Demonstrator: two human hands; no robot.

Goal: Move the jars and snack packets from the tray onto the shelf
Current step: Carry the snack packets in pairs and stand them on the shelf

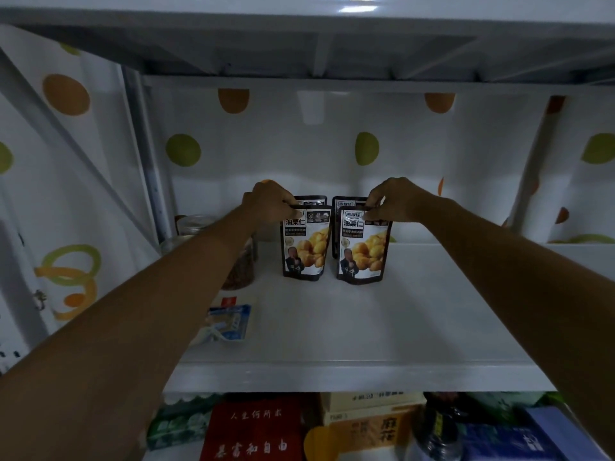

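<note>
Dark chestnut snack packets (304, 247) upright on white shelf (332, 327), left hand (269, 201) and right hand (396, 199) each pinching one's top

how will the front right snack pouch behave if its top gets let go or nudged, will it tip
The front right snack pouch stands upright on its flat base on the shelf, so it probably stays put. Tall, thin and likely light, it could topple from a nudge. Pinched at the top by the right hand, it looks flexible.

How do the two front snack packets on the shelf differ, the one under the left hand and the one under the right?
The left front packet stands slightly farther back; the right front packet sits nearer the shelf edge. The left hand pinches its packet's top left corner, the right hand its packet's top middle. Both are upright with identical printing.
</note>
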